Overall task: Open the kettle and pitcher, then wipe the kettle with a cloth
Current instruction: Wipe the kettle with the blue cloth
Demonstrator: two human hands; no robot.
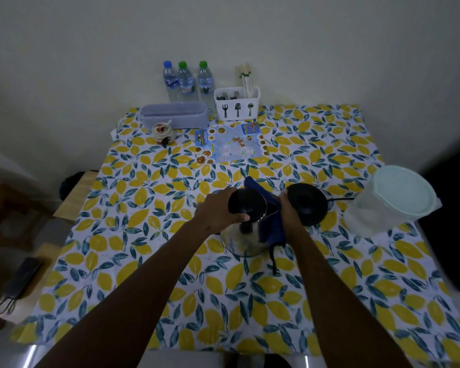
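Gripping the kettle [243,232] at its black top, the left hand [218,208] steadies it at mid-table on the lemon cloth [144,235]. The right hand [290,208] presses a blue rag [272,227] against the kettle's right side, fingers closed on it. The base [310,204] and lidded pitcher [391,200] stand to the right.

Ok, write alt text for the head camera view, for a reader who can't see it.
A person's left hand steadies a steel kettle on a lemon-print tablecloth while the right hand presses a blue cloth against its side. The kettle's black base and a lidded pitcher sit to the right.
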